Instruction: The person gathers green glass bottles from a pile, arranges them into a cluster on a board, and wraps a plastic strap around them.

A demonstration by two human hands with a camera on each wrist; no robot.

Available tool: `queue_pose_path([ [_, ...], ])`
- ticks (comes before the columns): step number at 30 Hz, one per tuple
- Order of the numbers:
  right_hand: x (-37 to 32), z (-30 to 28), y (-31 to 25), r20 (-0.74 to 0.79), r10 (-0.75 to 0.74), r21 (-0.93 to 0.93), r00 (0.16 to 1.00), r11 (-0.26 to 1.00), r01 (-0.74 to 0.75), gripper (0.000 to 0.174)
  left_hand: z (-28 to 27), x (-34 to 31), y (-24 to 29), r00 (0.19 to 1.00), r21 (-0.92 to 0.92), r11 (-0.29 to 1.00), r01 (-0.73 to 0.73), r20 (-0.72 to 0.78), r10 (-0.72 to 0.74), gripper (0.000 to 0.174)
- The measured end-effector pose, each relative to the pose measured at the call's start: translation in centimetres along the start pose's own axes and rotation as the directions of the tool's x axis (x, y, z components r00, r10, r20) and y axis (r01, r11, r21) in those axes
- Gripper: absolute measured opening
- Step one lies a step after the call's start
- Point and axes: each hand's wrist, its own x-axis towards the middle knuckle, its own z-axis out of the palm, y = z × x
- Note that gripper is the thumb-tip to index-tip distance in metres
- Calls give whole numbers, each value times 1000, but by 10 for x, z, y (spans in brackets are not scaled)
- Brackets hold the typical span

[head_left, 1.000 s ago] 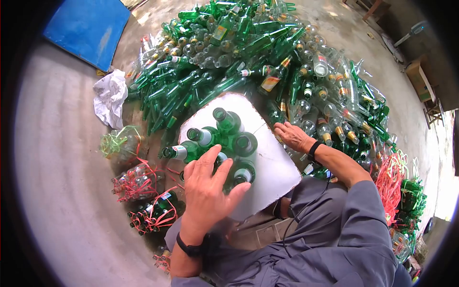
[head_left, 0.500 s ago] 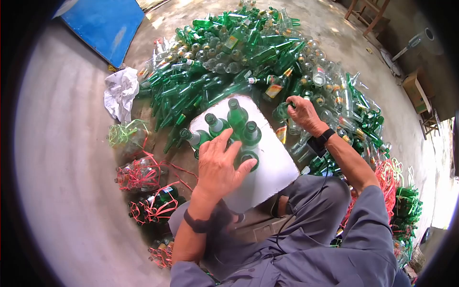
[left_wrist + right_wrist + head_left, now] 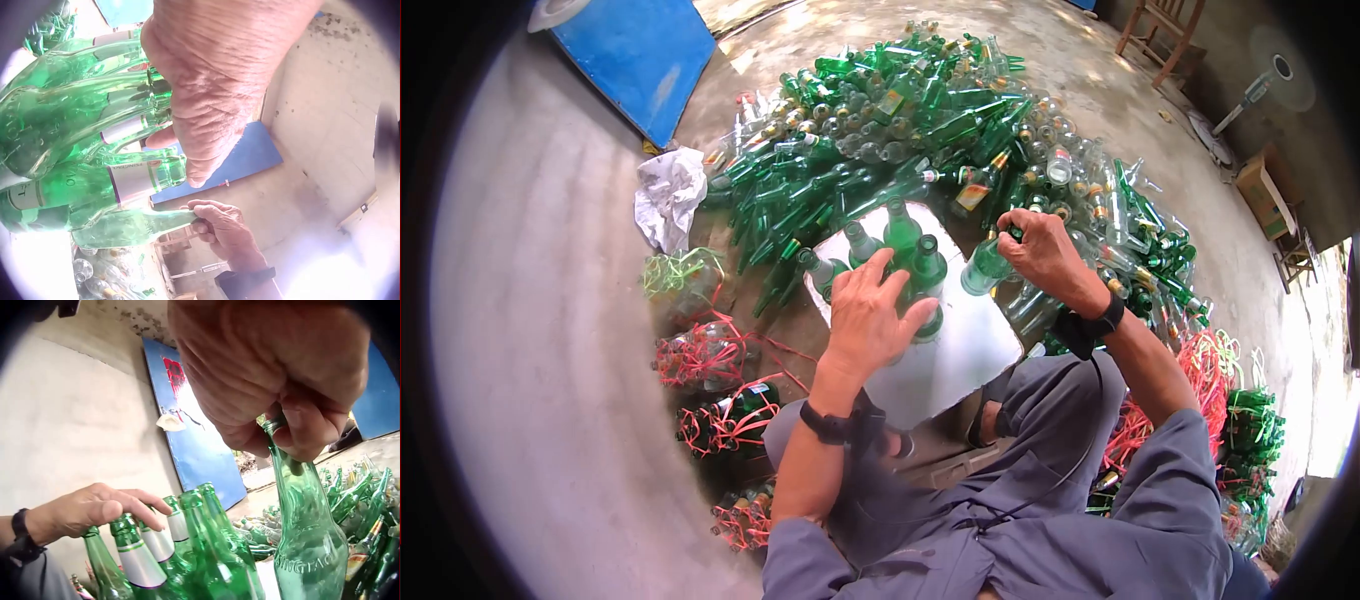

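My right hand (image 3: 1048,252) grips a green glass bottle (image 3: 984,268) by its neck, at the right edge of a white board (image 3: 970,345). In the right wrist view, the held bottle (image 3: 309,550) is upright with raised lettering on its shoulder. Several green bottles stand close together on the board, among them one bottle (image 3: 901,232) at the far side. Over their tops lies my left hand (image 3: 866,318), fingers spread and nearly straight. The left wrist view shows paper labels (image 3: 134,181) on some of these bottles.
A large heap of green and clear bottles (image 3: 870,140) lies beyond the board. Bundles of bottles tied with red string (image 3: 705,355) sit at the left, and more red string (image 3: 1205,375) lies at the right. Crumpled white plastic (image 3: 670,195) rests near a blue panel (image 3: 640,65).
My right hand has taken a green bottle by the neck from the heap and brought it to the board's right edge. The left hand stays over the standing bottles.
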Motion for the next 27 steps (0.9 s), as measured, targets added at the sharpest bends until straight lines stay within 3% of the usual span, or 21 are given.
queue_pose_path([
  [8, -13, 41, -13, 40, 30, 95, 999, 995, -34, 28, 2, -4, -2, 999, 46, 999, -26, -41, 28, 53],
  [10, -16, 54, -14, 1, -54, 51, 999, 997, 54, 22, 0, -6, -1, 999, 50, 998, -27, -43, 30, 52],
  [12, -22, 61, -20, 19, 50, 155, 999, 987, -52, 25, -2, -3, 2, 1000, 40, 999, -16, -25, 17, 49],
  [14, -25, 63, -29, -23, 55, 227, 998, 973, -48, 30, 0, -5, 3, 1000, 33, 999, -18, -23, 19, 49],
  [18, -35, 81, -15, -64, 16, 157, 998, 988, -6, 37, 1, -6, 1, 999, 43, 999, -28, -22, 29, 49],
  [20, -40, 80, -13, -26, 34, 235, 999, 972, -27, 44, -1, -6, 2, 999, 28, 999, -36, -20, 36, 49],
  [22, -44, 102, 10, -103, 33, 231, 994, 973, -8, 46, -2, -8, 2, 999, 12, 999, -48, -13, 48, 49],
  [24, -48, 105, 19, -5, 50, 276, 999, 960, -47, 48, 0, -8, 1, 1000, -10, 1000, -22, -23, 22, 51],
  [25, -50, 104, 20, -17, -2, 329, 1000, 944, 7, 49, 1, -8, 0, 999, -27, 999, -20, -32, 19, 51],
  [27, -51, 122, 39, -16, 45, 277, 999, 960, -39, 50, -1, -7, 1, 999, -35, 999, -9, -33, 7, 52],
])
